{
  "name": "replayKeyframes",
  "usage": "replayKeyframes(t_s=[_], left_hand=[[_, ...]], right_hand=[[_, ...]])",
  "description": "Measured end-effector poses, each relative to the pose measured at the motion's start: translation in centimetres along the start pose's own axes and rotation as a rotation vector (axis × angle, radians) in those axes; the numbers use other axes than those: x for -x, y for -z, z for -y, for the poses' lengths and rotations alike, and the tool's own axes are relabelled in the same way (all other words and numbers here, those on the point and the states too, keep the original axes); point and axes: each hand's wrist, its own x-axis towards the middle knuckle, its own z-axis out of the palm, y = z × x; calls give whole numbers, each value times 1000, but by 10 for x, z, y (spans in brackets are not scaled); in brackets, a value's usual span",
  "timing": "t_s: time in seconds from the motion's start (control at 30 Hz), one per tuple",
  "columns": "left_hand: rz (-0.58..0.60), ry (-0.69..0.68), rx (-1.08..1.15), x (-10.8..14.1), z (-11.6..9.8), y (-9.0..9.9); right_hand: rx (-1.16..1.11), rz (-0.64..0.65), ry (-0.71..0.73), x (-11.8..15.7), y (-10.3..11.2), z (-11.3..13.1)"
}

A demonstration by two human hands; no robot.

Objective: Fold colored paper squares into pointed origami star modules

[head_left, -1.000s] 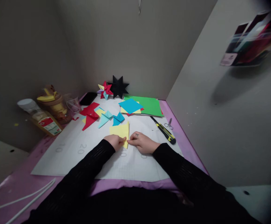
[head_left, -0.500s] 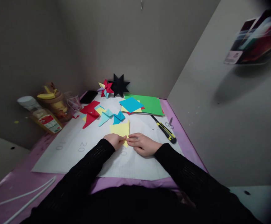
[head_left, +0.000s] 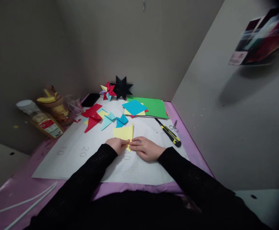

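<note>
A pale yellow paper (head_left: 123,132) lies on the white sheet (head_left: 82,166), with a fold along its right side. My left hand (head_left: 117,145) is closed on its lower edge, fingertips at the fold. From the right, my right hand (head_left: 147,148) holds the same edge, its fingertips touching those of my left hand. Beyond the paper sit folded pieces: a blue one (head_left: 122,120), a light blue one (head_left: 108,120) and a red one (head_left: 92,122).
A yellow-black cutter (head_left: 169,134) and small scissors (head_left: 174,126) lie at the right. Behind are coloured sheets (head_left: 156,107), a black star (head_left: 122,88) and a multicoloured star (head_left: 108,91). Phone (head_left: 91,100), bottle (head_left: 43,121) and cups (head_left: 58,107) stand left; a white cable (head_left: 31,204) lies front left.
The view has shifted very slightly. Both hands remain at the lower edge of the yellow paper, almost unmoved.
</note>
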Motion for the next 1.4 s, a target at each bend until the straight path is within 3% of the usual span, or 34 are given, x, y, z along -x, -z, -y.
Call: replayKeyframes(t_s=[0.17, 0.4, 0.5, 0.7, 0.8, 1.03, 1.4], left_hand=[[-22, -71, -100, -3, -1, 4], [-41, -396, -188, -23, 12, 12], [-30, -468, -148, -27, 25, 8], [-51, -563, -47, -32, 38, -2], [-28, -553, -40, -33, 37, -3], [26, -330, -77, -32, 29, -3], [54, -323, -71, -34, 25, -1]], right_hand=[[-25, -287, -199, -18, -2, -26], [69, -137, -391, -54, -13, -66], [36, -100, -460, -62, -16, -72], [-29, -57, -467, -66, -19, -76], [-49, -62, -497, -66, -21, -77], [-53, -73, -527, -68, -25, -77], [-50, -76, -523, -68, -27, -77]])
